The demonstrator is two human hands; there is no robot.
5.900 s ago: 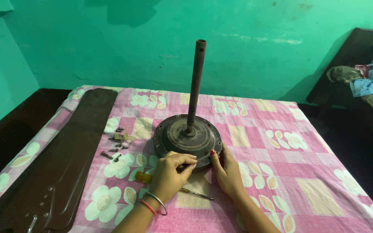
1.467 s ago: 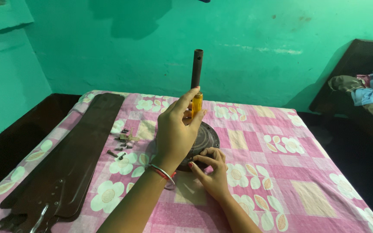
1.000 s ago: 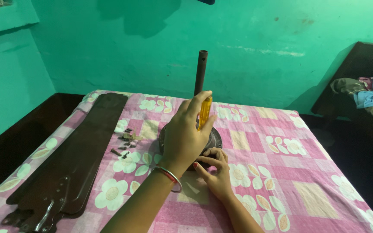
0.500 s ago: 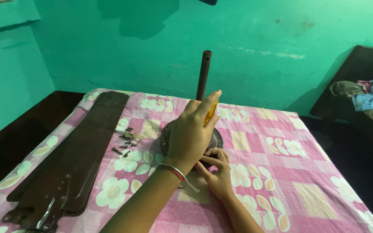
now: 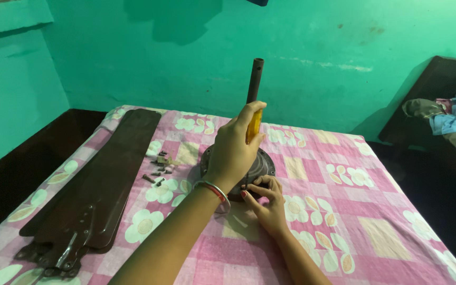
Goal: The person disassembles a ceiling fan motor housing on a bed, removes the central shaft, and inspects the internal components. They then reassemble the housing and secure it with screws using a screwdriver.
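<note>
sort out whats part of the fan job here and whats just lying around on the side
In use:
left hand gripping the yellow-handled screwdriver
right hand on the edge of the fan motor housing
down rod standing up from the housing
small screws
stacked fan blades

Lying about:
heap of clothes on the dark furniture at right
floral pink bedsheet underneath

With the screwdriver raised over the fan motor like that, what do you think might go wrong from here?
The left hand drives the screwdriver down close to the right hand steadying the motor; a slip could jab those fingers. The motor sits on soft bedding, so it may tip or shift under pressure. The loose screws could roll off and get lost.
</note>
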